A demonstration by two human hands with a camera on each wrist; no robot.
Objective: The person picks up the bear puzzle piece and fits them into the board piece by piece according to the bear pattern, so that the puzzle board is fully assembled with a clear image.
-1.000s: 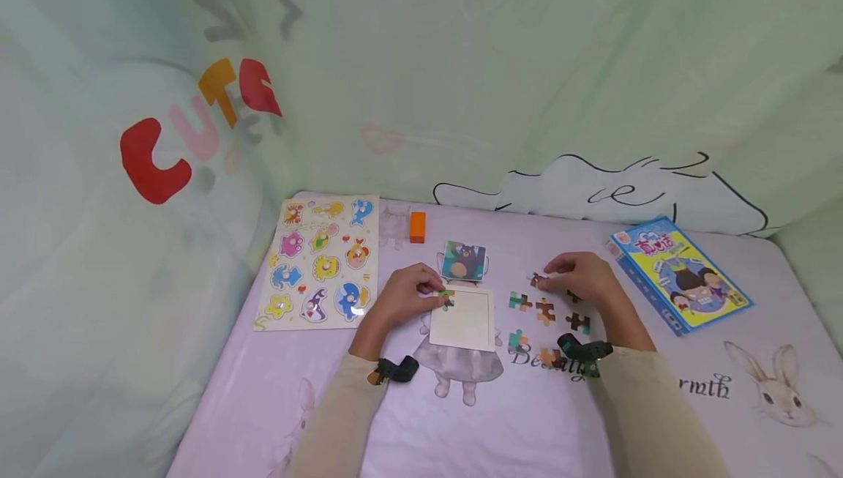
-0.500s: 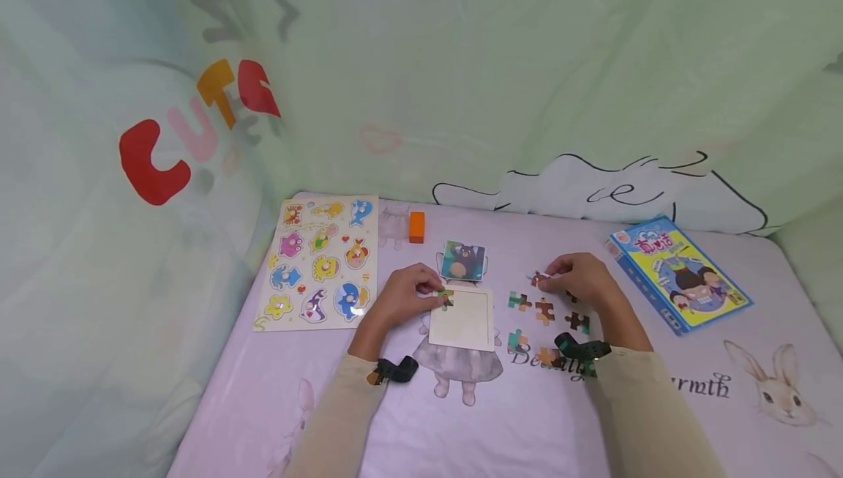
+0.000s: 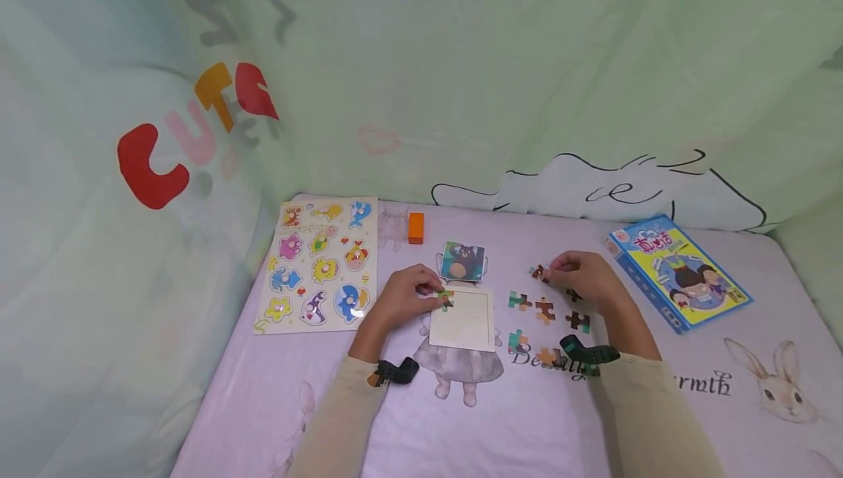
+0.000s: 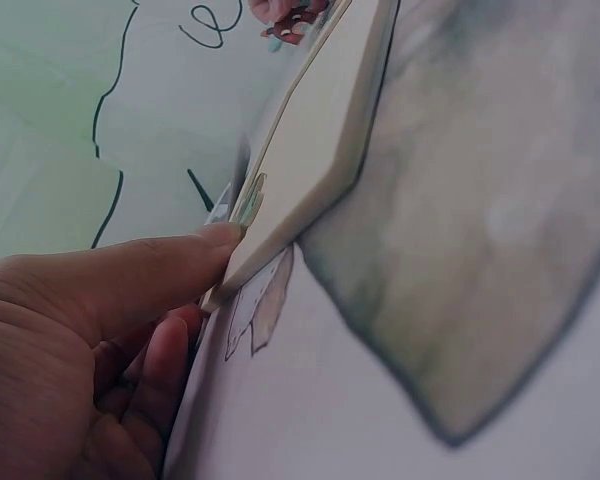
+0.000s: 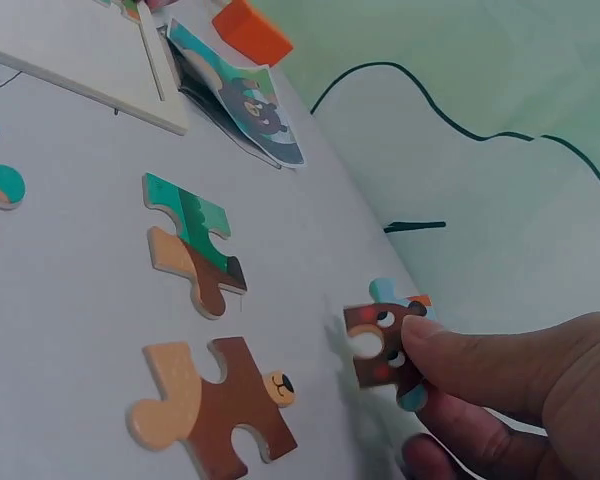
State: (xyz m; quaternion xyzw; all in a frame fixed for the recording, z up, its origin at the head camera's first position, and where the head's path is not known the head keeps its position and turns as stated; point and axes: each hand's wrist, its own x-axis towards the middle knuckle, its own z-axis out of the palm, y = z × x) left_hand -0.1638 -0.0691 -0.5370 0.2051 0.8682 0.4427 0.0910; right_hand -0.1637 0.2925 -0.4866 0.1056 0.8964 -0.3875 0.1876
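My left hand (image 3: 405, 295) pinches the upper left corner of a pale wooden puzzle board (image 3: 461, 328), its thumb (image 4: 170, 270) on top near a green and brown jigsaw piece (image 3: 446, 301) set in that corner. My right hand (image 3: 586, 277) pinches a brown jigsaw piece (image 5: 385, 350) between thumb and fingertips. Bear eyes and red cheeks show on this tilted piece, raised off the cloth. Several loose jigsaw pieces (image 3: 545, 310) lie below the right hand, some partly hidden by the hand and its wrist camera. A bear picture card (image 3: 463, 261) touches or nearly touches the board's far edge.
At the left lies a board of sea animal shapes (image 3: 323, 269). An orange block (image 3: 416, 228) stands behind the card. A blue and yellow box (image 3: 688, 273) lies to the right of the right hand. Printed curtains (image 3: 408, 83) rise behind the cloth-covered surface.
My right hand has raised and turned the bear-face piece slightly, shifting it a little away from the loose pieces. The left hand and the board stay in place.
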